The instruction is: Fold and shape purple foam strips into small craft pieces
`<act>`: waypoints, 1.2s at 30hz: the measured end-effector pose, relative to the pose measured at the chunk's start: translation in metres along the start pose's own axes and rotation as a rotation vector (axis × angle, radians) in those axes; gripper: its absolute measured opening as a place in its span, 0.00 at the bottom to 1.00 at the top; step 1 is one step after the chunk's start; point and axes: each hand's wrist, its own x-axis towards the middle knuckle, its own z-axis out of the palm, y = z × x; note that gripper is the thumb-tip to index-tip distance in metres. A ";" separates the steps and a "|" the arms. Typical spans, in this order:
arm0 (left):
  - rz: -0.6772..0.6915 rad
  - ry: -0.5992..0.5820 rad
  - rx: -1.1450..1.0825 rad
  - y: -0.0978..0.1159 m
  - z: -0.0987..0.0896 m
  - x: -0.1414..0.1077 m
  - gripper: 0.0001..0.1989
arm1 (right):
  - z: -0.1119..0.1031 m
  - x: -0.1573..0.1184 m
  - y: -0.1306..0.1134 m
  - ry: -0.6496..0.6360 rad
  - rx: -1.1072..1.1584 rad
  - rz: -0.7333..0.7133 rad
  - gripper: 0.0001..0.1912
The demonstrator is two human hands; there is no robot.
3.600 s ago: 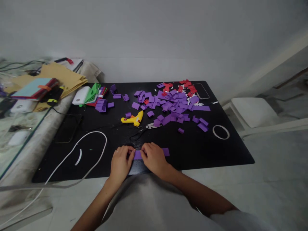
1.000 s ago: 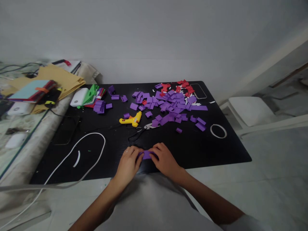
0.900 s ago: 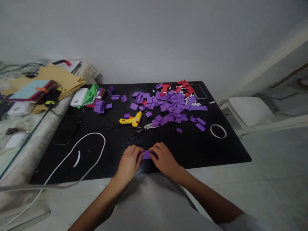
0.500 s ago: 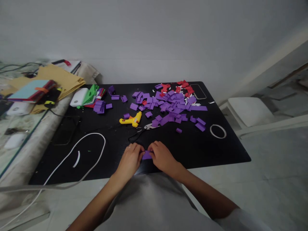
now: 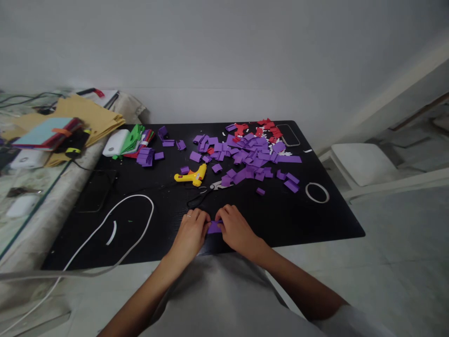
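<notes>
Near the front edge of the black table, a small purple paper piece (image 5: 214, 228) lies between both hands. My left hand (image 5: 191, 230) pinches its left end, a ring on one finger. The right end is gripped by the curled fingers of my right hand (image 5: 235, 226). A darker line along the paper's far edge looks like a fold. Beyond the hands lie scissors (image 5: 218, 186), partly under purple pieces, and a yellow glue gun (image 5: 192, 176). A pile of folded purple pieces (image 5: 254, 152) spreads behind them, with red pieces (image 5: 270, 127) at its back.
A white cable (image 5: 121, 200) loops over the table's (image 5: 280, 215) left side, near a phone (image 5: 96, 191). To the right lies a white ring (image 5: 317, 192). Green papers (image 5: 133, 139) sit at the back left. A white stool (image 5: 364, 164) stands right of the table.
</notes>
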 end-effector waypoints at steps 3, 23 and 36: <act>-0.005 0.003 -0.004 0.000 0.000 0.000 0.05 | 0.000 0.000 -0.001 0.003 -0.013 -0.011 0.10; 0.070 -0.170 -0.171 0.000 -0.035 0.004 0.06 | -0.023 -0.001 0.014 -0.025 0.222 -0.091 0.06; -0.001 -0.169 -0.272 -0.021 -0.062 0.013 0.07 | -0.061 -0.016 0.057 0.204 0.304 0.027 0.02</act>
